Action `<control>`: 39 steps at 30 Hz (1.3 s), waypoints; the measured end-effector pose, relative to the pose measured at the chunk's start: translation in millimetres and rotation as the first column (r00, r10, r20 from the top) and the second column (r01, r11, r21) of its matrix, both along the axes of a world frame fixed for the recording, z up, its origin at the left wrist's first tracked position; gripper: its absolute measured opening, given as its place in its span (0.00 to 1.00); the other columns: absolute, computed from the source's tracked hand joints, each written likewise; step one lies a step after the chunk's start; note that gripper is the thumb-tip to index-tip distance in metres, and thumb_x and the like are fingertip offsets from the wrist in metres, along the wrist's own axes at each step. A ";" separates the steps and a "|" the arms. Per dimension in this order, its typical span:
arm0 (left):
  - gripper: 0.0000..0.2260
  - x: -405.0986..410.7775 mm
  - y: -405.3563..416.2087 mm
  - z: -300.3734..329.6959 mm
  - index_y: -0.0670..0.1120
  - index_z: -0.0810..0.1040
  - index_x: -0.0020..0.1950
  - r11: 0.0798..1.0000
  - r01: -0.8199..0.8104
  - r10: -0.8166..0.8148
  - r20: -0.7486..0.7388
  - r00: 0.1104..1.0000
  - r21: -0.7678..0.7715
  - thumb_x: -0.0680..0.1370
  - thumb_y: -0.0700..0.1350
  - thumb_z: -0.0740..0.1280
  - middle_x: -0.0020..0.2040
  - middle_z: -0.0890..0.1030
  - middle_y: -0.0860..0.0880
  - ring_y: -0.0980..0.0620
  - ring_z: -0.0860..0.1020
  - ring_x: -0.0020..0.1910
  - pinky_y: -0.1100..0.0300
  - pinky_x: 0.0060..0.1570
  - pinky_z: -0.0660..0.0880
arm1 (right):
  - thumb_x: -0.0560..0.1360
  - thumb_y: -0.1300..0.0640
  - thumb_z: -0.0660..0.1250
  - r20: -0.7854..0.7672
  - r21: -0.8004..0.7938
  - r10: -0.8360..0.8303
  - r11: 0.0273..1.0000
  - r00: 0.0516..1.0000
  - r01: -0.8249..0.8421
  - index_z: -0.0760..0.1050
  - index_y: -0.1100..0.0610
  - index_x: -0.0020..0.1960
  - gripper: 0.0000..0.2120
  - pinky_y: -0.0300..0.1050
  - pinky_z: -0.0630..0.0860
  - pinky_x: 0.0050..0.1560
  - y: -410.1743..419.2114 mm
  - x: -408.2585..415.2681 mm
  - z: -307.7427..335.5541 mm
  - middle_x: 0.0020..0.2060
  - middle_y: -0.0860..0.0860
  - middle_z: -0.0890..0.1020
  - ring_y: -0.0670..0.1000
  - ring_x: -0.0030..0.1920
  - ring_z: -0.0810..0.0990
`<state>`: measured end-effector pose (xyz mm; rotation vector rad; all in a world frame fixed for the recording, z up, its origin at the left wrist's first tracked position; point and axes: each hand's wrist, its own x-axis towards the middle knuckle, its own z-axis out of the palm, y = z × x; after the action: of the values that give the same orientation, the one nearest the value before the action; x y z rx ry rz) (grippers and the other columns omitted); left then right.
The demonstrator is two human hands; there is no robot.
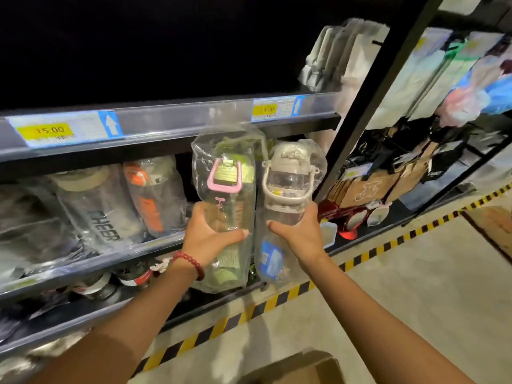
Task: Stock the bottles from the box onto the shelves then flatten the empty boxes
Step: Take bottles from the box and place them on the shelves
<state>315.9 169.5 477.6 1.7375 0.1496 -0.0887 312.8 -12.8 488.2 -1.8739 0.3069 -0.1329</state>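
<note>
My left hand point(210, 234) grips a clear bottle with a pink handle point(225, 189), wrapped in a plastic bag. My right hand point(300, 231) grips a clear bottle with a beige lid and handle point(286, 184), also bagged. Both bottles are held upright, side by side, in front of the middle shelf point(155, 242), just below the upper shelf rail point(177, 120). A corner of the cardboard box point(302, 370) shows at the bottom edge, on the floor between my arms.
Bagged bottles stand on the middle shelf at left, one marked CHEER point(105, 217), one orange point(149, 198). More bottles fill the lower shelf point(110, 284). A black upright post point(368, 106) divides off racks of goods at right. Yellow-black tape point(360, 256) edges the floor.
</note>
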 end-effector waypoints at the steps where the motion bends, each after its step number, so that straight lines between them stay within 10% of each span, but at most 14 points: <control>1: 0.33 3.6 -5.6 -2.7 0.53 0.61 0.59 1.000 -0.027 0.027 0.007 1.000 -0.002 0.64 0.42 0.79 0.52 0.71 0.55 0.57 0.72 0.51 0.65 0.47 0.68 | 0.66 0.59 0.76 0.001 -0.012 0.007 1.000 1.000 -0.007 0.59 0.55 0.66 0.36 0.45 0.73 0.54 -2.9 8.4 0.5 0.57 0.49 0.70 0.50 0.56 0.72; 15: 0.34 62.9 -56.3 -33.5 0.56 0.68 0.52 0.928 -0.225 0.228 -0.024 0.973 -0.296 0.53 0.44 0.80 0.56 0.76 0.44 0.50 0.80 0.49 0.63 0.36 0.78 | 0.68 0.58 0.75 -0.091 0.007 0.149 0.989 0.985 -0.149 0.59 0.54 0.66 0.33 0.36 0.68 0.43 -44.1 94.5 -20.5 0.52 0.46 0.67 0.46 0.49 0.70; 21: 0.41 72.4 -53.9 -30.7 0.47 0.66 0.64 0.846 -0.375 0.399 -0.016 0.917 -0.379 0.54 0.47 0.78 0.54 0.77 0.49 0.53 0.80 0.50 0.61 0.43 0.78 | 0.67 0.59 0.74 -0.009 -0.062 0.147 0.987 0.989 -0.147 0.59 0.55 0.66 0.34 0.28 0.69 0.35 -48.7 114.1 -19.1 0.52 0.45 0.69 0.43 0.46 0.72; 39: 0.32 103.6 -69.3 -32.6 0.47 0.62 0.66 0.704 -0.549 0.588 -0.065 0.806 -0.450 0.68 0.32 0.74 0.48 0.73 0.56 0.64 0.75 0.45 0.77 0.33 0.73 | 0.62 0.55 0.77 0.059 -0.410 0.293 0.879 0.954 -0.244 0.61 0.57 0.48 0.27 0.53 0.76 0.47 -36.4 154.8 -28.6 0.49 0.58 0.72 0.57 0.51 0.74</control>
<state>419.5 100.2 445.0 1.1583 0.5609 0.3866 467.6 -49.2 459.6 -2.2836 -0.0763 -0.1229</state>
